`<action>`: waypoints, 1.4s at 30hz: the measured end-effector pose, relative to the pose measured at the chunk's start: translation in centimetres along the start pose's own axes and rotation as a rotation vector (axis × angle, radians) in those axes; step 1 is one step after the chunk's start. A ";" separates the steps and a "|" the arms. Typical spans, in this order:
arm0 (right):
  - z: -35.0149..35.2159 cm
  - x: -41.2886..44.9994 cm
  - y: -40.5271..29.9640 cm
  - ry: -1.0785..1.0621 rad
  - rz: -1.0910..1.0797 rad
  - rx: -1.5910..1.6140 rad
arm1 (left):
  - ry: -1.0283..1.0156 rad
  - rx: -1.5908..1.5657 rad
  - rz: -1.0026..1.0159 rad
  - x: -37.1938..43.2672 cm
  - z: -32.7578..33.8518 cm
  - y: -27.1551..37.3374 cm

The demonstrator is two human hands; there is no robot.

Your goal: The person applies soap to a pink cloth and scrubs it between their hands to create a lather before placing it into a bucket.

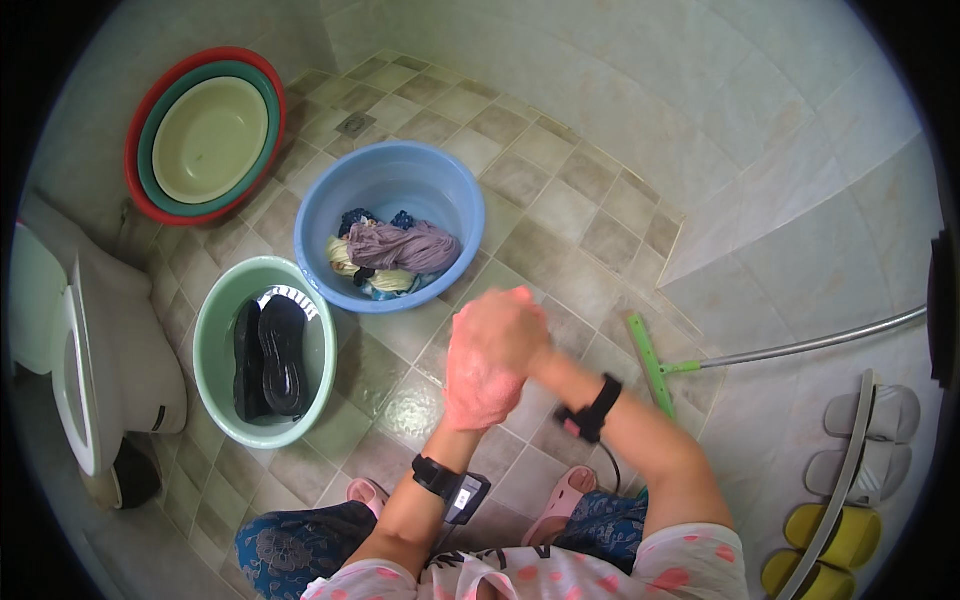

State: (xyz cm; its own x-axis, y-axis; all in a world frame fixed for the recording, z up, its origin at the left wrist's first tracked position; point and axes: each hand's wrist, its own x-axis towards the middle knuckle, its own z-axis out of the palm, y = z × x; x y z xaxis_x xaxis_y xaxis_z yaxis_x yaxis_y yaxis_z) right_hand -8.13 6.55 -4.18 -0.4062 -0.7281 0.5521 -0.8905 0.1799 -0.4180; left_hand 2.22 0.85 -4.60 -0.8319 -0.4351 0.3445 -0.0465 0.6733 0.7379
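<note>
My right hand (504,330), blurred, presses onto a pink cloth (484,386) that wraps over my left hand (480,375). Both hands are together above the tiled floor, in front of my legs. The cloth hides the fingers of my left hand. Ahead of them, a blue plastic basin (472,202) holds some water and twisted wet clothes, with a mauve garment (405,246) on top. To the left, a mint-green basin (206,375) holds a pair of black insoles or shoe-shaped pieces (283,356) in water.
Red, green and cream basins (210,142) lean nested against the wall at upper left. A white toilet (127,352) stands at left. At right are a green floor squeegee (651,364) and a rack (847,480) with grey and yellow slippers. A floor drain (355,124) lies near the far corner.
</note>
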 end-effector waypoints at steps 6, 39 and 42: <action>2.9 -2.8 -7.2 -0.149 -0.231 0.265 | 0.051 0.103 -0.173 0.3 0.0 1.5; 1.0 0.2 -0.5 -0.043 -0.067 -0.027 | -0.343 -0.514 -0.030 0.3 -0.5 2.2; 0.3 0.8 0.1 -0.010 0.219 0.013 | -0.321 -0.431 0.039 0.4 -0.9 2.2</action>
State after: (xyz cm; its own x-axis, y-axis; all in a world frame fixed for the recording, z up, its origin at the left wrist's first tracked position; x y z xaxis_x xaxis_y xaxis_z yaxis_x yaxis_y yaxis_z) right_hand -8.54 5.76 -3.98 -0.5879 -0.6790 0.4396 -0.7783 0.3266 -0.5363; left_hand 2.24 1.64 -2.35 -0.9587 -0.1648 0.2318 0.1630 0.3496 0.9226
